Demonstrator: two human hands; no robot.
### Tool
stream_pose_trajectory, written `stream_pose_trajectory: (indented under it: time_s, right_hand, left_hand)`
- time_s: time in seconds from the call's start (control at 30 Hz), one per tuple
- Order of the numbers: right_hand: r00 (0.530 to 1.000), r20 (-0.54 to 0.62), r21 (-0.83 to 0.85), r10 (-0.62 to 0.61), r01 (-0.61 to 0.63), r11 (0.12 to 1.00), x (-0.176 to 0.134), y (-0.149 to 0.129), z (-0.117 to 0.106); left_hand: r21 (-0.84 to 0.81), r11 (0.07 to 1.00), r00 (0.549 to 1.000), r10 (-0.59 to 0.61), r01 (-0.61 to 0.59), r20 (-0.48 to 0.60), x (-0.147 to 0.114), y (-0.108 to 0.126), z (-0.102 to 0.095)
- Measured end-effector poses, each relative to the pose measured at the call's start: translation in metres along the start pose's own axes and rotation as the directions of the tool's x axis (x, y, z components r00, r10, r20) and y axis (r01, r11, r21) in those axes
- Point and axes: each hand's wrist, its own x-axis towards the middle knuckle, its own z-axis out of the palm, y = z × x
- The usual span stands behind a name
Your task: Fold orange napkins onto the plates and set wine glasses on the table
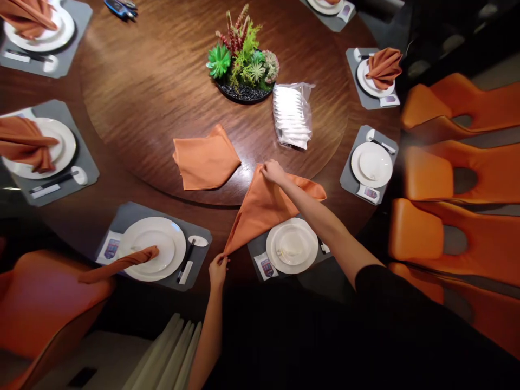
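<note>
Orange napkin (264, 214), both hands on it

Left hand (218, 271): fingertips pinched together on napkin's near corner. White plate (272, 246): right of this hand. Napkin: spans between hands, beyond plate. Right hand (273, 172): fingers closed on its far edge. Farther: folded cloth (206, 161) on turntable (154, 97); potted plants (246, 62) behind.

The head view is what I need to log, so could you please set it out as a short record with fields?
Left hand: pinches the near corner of an orange napkin
Right hand: grips the napkin's far edge
Nearest setting: white plates on a grey mat
Spare cloth: folded orange cloth lying left of the napkin
Centrepiece: plants in a black dish
Beside it: clear packet of white items
</note>
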Motion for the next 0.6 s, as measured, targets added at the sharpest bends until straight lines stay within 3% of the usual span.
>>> stream_pose_trajectory:
  time_s: [0.07,0.2,0.43,0.6]
  right_hand:
    - [0.997,0.020,-0.049,0.075,-0.074,0.996,0.025,-0.002,0.027]
    - [0.991,-0.096,-0.008,0.091,-0.092,0.996,0.031,0.011,0.052]
    - [0.979,-0.146,0.172,0.140,-0.115,0.978,0.036,0.020,0.059]
    - [0.928,-0.306,0.281,0.211,-0.124,0.952,0.010,0.019,0.056]
  left_hand:
    - [-0.021,1.000,1.000,0.021,-0.022,-0.013,-0.005,-0.009,0.001]
    - [-0.051,0.994,0.995,0.096,-0.097,-0.019,-0.005,-0.010,0.008]
    - [-0.097,0.980,0.985,0.172,-0.174,-0.026,0.009,0.015,0.000]
    - [-0.025,0.994,0.995,0.103,-0.103,0.009,0.020,0.029,-0.016]
